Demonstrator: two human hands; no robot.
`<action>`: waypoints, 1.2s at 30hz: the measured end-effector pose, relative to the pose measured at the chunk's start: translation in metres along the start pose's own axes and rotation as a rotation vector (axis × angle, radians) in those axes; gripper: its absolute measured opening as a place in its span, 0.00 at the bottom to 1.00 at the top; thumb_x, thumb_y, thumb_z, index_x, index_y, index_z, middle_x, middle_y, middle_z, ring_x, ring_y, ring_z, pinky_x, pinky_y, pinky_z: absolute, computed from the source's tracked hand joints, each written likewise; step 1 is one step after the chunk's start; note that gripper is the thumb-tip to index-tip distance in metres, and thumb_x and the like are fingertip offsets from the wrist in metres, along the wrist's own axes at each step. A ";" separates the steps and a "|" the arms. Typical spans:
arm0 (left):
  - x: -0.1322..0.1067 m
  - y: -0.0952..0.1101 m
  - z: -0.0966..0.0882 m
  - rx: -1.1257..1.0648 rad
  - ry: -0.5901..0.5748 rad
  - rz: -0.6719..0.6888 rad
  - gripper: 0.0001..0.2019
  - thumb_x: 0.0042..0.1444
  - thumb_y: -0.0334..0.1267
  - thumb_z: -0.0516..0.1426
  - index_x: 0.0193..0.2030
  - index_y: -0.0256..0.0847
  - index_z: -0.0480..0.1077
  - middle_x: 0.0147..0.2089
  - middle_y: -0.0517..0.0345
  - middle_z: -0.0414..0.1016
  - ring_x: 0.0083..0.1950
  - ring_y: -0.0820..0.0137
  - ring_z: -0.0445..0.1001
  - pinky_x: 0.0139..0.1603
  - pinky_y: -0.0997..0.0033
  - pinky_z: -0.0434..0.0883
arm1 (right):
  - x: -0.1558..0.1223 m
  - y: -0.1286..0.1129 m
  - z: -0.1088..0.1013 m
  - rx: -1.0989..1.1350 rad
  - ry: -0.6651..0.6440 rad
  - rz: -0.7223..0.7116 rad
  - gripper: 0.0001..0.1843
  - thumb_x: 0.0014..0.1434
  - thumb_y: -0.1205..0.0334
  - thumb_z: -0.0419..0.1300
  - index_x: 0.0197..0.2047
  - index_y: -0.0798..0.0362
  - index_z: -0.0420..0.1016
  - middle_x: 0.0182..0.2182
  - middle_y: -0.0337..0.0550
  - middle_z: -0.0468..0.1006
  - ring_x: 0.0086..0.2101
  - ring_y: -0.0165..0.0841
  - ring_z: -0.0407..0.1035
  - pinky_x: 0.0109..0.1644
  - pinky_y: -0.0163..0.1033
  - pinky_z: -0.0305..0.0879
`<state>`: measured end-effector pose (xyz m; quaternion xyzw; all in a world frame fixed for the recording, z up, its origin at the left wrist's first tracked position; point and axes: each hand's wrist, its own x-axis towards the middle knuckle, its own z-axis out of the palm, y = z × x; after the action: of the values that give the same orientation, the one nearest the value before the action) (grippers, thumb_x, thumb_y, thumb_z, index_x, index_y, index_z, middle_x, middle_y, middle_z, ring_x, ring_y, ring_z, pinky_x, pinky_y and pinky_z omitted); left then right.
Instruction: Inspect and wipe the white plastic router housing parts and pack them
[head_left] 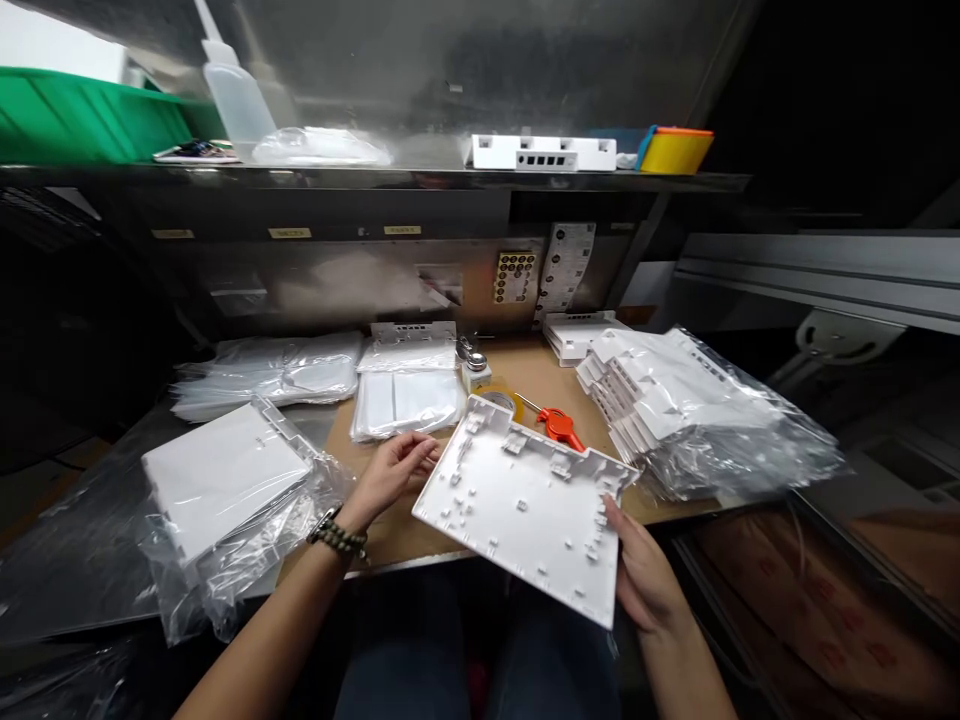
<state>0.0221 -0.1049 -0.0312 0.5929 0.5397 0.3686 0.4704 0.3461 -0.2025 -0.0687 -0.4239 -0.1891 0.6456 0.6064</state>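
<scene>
**A:** How many pieces are lying about?

**B:** One loose white panel (525, 505) is showing its ribbed side. Two wrapped stacks are flanking it: a stack of flat plates (217, 480) on the left and a bagged stack of shells (675, 400) on the right. Two piles of clear bags (409, 400) are lying further back, with one tape roll (501, 400) and one orange-handled tool (559, 425).

**A:** What are the hands doing?

**B:** The right hand (645, 580) is gripping the panel's near right corner, with the thumb on top and the fingers hidden underneath. The left hand (390, 470) is reaching in with curled fingers, their tips meeting the panel's left edge. I cannot tell whether they are pinching it or only touching.

**A:** Where is the panel sitting?

**B:** It is hanging tilted over the near edge of the table (397, 540), above the person's lap, with its far corner overlapping the tape roll.

**A:** Is there any room around it?

**B:** A bare brown strip is lying open under the left hand, between the plates and the panel. On the right, the shells are crowding the panel's far corner, and the tool is lying just behind its far edge.
</scene>
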 end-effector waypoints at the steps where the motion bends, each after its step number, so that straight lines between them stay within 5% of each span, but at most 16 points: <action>1: 0.012 -0.005 -0.001 0.091 0.070 0.061 0.20 0.57 0.55 0.62 0.48 0.42 0.73 0.49 0.45 0.78 0.54 0.49 0.74 0.63 0.43 0.68 | 0.000 -0.005 -0.006 0.025 0.046 -0.017 0.26 0.50 0.48 0.77 0.47 0.55 0.84 0.45 0.53 0.87 0.51 0.52 0.80 0.57 0.54 0.78; 4: 0.041 -0.020 -0.005 0.323 0.218 0.206 0.16 0.53 0.39 0.62 0.49 0.42 0.70 0.54 0.42 0.74 0.64 0.43 0.62 0.71 0.37 0.53 | -0.004 -0.018 -0.019 0.092 0.147 -0.059 0.29 0.48 0.48 0.78 0.50 0.53 0.83 0.49 0.50 0.86 0.53 0.51 0.79 0.58 0.52 0.78; 10: 0.061 -0.028 -0.010 0.538 0.267 0.324 0.09 0.61 0.40 0.53 0.46 0.44 0.68 0.44 0.45 0.75 0.53 0.47 0.68 0.60 0.44 0.63 | -0.012 -0.029 -0.024 0.135 0.237 -0.094 0.31 0.46 0.48 0.79 0.51 0.53 0.83 0.51 0.49 0.85 0.55 0.50 0.78 0.59 0.50 0.77; 17: 0.071 -0.019 -0.033 0.466 0.273 0.216 0.19 0.49 0.44 0.64 0.47 0.46 0.65 0.34 0.63 0.71 0.36 0.62 0.74 0.39 0.63 0.68 | -0.008 -0.024 -0.027 0.121 0.251 -0.084 0.32 0.46 0.47 0.79 0.52 0.53 0.82 0.51 0.51 0.85 0.56 0.51 0.77 0.59 0.50 0.77; 22: 0.085 -0.014 -0.056 0.323 0.292 0.066 0.36 0.31 0.52 0.73 0.46 0.43 0.65 0.38 0.64 0.67 0.30 0.68 0.73 0.28 0.69 0.68 | -0.005 -0.019 -0.029 0.099 0.239 -0.082 0.30 0.50 0.47 0.77 0.53 0.53 0.82 0.50 0.51 0.85 0.55 0.51 0.78 0.59 0.50 0.78; 26: 0.087 -0.007 -0.069 0.258 0.199 0.039 0.37 0.29 0.59 0.72 0.43 0.41 0.68 0.39 0.57 0.72 0.34 0.65 0.76 0.34 0.65 0.73 | -0.005 -0.017 -0.029 0.098 0.227 -0.081 0.30 0.52 0.48 0.76 0.54 0.53 0.81 0.51 0.51 0.85 0.53 0.50 0.79 0.58 0.50 0.79; 29: 0.081 -0.005 -0.067 0.273 0.147 0.088 0.32 0.37 0.62 0.68 0.41 0.41 0.68 0.40 0.52 0.77 0.38 0.61 0.77 0.39 0.60 0.74 | -0.005 -0.015 -0.030 0.102 0.233 -0.071 0.30 0.52 0.49 0.76 0.56 0.52 0.80 0.51 0.51 0.85 0.53 0.49 0.80 0.57 0.49 0.79; 36: 0.058 -0.018 -0.027 0.532 0.176 0.293 0.13 0.52 0.41 0.63 0.45 0.48 0.70 0.43 0.51 0.82 0.56 0.49 0.70 0.54 0.51 0.66 | -0.004 -0.010 -0.027 0.069 0.245 -0.058 0.29 0.50 0.49 0.78 0.52 0.53 0.82 0.49 0.50 0.86 0.52 0.49 0.80 0.54 0.48 0.81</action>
<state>-0.0002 -0.0441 -0.0447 0.7322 0.5648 0.3284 0.1923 0.3729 -0.2115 -0.0758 -0.4730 -0.1035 0.5773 0.6575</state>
